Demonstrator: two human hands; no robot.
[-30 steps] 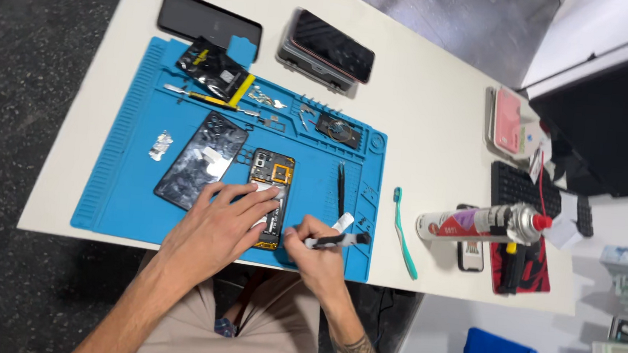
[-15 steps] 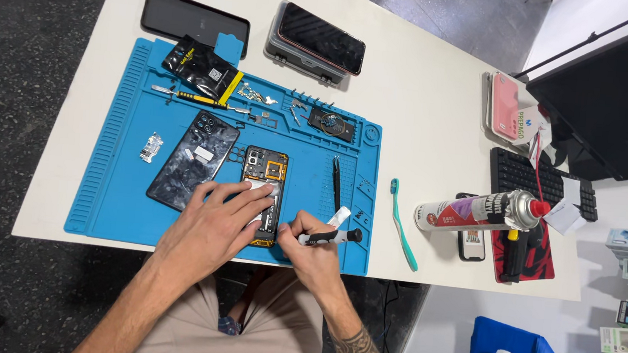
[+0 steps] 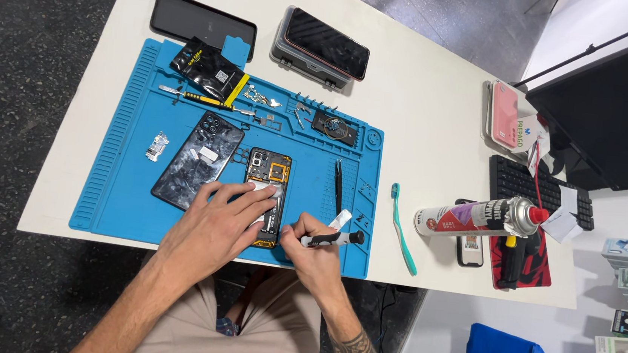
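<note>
An opened phone (image 3: 267,175) with its insides showing lies on the blue repair mat (image 3: 123,190). My left hand (image 3: 215,225) presses flat on the phone's lower half, fingers spread. My right hand (image 3: 307,252) grips a small black and white screwdriver (image 3: 333,238) by the phone's bottom right corner, the handle pointing right. The phone's removed back cover (image 3: 198,160) lies just left of the phone.
Black tweezers (image 3: 339,188), a yellow-handled tool (image 3: 200,98), a black pouch (image 3: 208,70) and small parts lie on the mat. A teal brush (image 3: 403,228), a spray can (image 3: 477,213), two more phones (image 3: 203,20) (image 3: 327,43) and a keyboard (image 3: 532,189) sit on the white table (image 3: 427,95).
Both hands stay on the phone with hardly any movement. The view has drifted slightly, so everything sits a little lower and further left than before.
</note>
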